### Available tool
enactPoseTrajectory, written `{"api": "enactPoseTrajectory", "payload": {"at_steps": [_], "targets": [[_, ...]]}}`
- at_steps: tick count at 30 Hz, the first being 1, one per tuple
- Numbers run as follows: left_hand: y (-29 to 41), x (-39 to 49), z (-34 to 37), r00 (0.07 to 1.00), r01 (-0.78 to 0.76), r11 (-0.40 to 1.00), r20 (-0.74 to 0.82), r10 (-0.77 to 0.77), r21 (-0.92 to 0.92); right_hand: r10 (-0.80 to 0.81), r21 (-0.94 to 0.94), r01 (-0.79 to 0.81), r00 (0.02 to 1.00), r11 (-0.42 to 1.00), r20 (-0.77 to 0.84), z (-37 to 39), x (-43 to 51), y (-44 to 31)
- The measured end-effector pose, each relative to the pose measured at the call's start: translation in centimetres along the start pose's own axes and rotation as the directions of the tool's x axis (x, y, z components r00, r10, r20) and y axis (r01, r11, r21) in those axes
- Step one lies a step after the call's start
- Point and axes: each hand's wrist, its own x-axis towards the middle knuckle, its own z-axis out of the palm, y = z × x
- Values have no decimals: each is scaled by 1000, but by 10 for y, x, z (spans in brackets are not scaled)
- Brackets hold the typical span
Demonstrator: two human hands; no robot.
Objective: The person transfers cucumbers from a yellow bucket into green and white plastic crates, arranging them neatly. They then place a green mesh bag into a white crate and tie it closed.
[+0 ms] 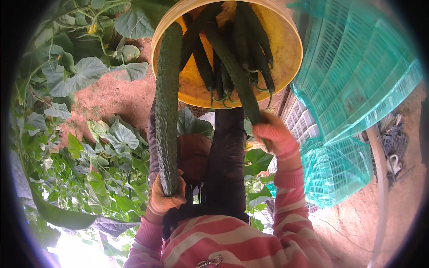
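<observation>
My left hand (166,193), in an orange knit glove, grips one end of a long, bumpy green cucumber (168,100). Its far end reaches up past the left rim of a yellow bucket (285,63). In a similar glove, my right hand (276,134) is closed around the lower end of a second cucumber (238,75), which slants up over the bucket's near rim into its mouth. Inside the bucket lie several more cucumbers (242,43), many with curled green stems toward me. The bucket's bottom is mostly hidden by them.
Cucumber vines with broad leaves (88,72) crowd the left over reddish soil (107,97). To the right stand plastic crates wrapped in green film (355,70), with a white crate (301,120) beside them. A pale pipe (380,187) runs along the ground at far right.
</observation>
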Motion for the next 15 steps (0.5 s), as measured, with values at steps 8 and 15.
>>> {"api": "enactPoseTrajectory", "payload": {"at_steps": [8, 15], "targets": [[-24, 17, 15, 997, -31, 999, 67, 33, -31, -179, 45, 205, 926, 978, -331, 51, -24, 87], [-50, 42, 29, 987, -126, 992, 93, 128, -32, -215, -198, 137, 864, 971, -456, 81, -63, 147]]}}
